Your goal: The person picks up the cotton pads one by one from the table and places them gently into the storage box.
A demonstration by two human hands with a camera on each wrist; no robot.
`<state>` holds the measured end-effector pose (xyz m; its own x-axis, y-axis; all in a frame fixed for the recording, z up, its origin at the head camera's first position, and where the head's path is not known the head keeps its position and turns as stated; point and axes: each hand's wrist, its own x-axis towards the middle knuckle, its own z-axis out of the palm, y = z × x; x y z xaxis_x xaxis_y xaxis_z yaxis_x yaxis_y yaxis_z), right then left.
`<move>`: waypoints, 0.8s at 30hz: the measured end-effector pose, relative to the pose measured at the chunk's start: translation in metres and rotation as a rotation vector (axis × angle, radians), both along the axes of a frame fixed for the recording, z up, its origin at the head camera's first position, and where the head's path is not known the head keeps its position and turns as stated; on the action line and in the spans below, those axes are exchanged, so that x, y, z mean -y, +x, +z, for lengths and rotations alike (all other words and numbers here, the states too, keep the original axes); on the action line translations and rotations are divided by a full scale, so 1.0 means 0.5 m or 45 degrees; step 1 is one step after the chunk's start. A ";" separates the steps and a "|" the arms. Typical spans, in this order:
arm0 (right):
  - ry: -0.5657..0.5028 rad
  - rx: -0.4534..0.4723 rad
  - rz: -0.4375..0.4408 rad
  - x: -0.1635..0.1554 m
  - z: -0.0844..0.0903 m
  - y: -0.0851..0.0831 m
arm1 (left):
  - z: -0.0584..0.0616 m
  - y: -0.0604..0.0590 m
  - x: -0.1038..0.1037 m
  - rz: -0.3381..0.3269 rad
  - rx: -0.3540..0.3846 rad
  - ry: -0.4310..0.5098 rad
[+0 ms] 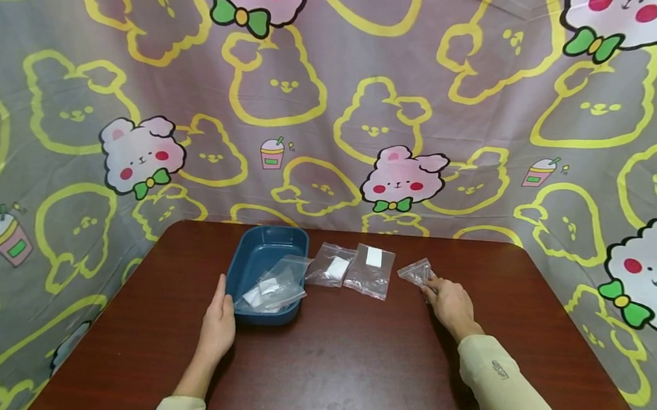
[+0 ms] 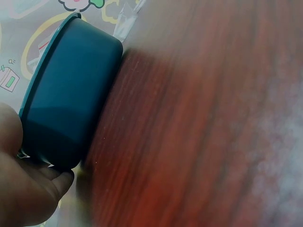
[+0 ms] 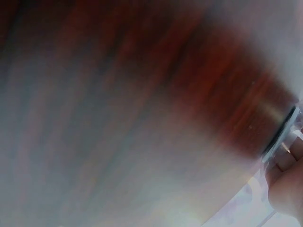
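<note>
A blue rectangular tray (image 1: 262, 318) stands on the table, with clear zip bags (image 1: 283, 284) holding white pieces heaped in its near half. My left hand (image 1: 220, 322) holds the tray's near left corner, fingers along the outer side and thumb by the rim; the left wrist view shows the tray's outer wall (image 2: 71, 90) beside that hand. Farther right, my right hand (image 1: 451, 304) pinches a crumpled clear plastic bag (image 1: 415, 271) just over the tabletop. Part of this bag (image 3: 279, 137) shows at the right edge of the right wrist view, mostly cut off; its contents cannot be made out.
Between tray and right hand lie two flat clear bags, a left one (image 1: 323, 266) touching the tray side and a right one (image 1: 369, 280), each with a white piece. The brown table (image 1: 325, 374) ends at a patterned cloth (image 1: 326, 100) behind and at both sides.
</note>
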<state>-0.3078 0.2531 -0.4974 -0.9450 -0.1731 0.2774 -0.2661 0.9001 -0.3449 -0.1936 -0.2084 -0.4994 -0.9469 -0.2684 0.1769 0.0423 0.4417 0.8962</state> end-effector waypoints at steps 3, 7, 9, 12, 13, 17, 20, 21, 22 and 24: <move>-0.007 -0.001 -0.006 0.000 0.002 0.000 | 0.001 0.000 0.000 0.000 -0.002 -0.001; -0.015 -0.002 -0.019 0.000 0.002 0.000 | 0.002 0.000 0.000 -0.006 -0.002 0.003; -0.019 0.002 -0.023 0.000 0.002 0.000 | 0.001 0.000 0.001 -0.007 -0.004 0.003; -0.028 0.007 -0.020 0.000 0.002 0.001 | 0.000 0.001 0.001 -0.004 -0.009 0.000; -0.032 0.008 -0.020 0.000 0.002 0.001 | 0.000 0.001 0.001 -0.004 -0.008 -0.002; -0.039 0.001 -0.023 -0.002 0.002 0.003 | -0.001 -0.001 0.001 -0.007 0.009 -0.008; -0.043 -0.008 -0.027 -0.004 0.002 0.004 | -0.002 -0.001 0.001 -0.012 0.025 -0.006; -0.044 -0.011 -0.028 -0.003 0.003 0.005 | -0.002 -0.001 0.002 -0.013 0.031 -0.005; -0.047 -0.013 -0.029 -0.003 0.004 0.006 | -0.001 -0.001 0.002 -0.014 0.032 -0.001; -0.056 -0.018 -0.030 -0.003 0.006 0.007 | 0.000 0.001 0.002 -0.008 0.021 0.000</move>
<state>-0.3044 0.2544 -0.4945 -0.9446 -0.1383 0.2977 -0.2502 0.8903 -0.3805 -0.1934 -0.2094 -0.4996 -0.9514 -0.2623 0.1613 0.0303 0.4417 0.8967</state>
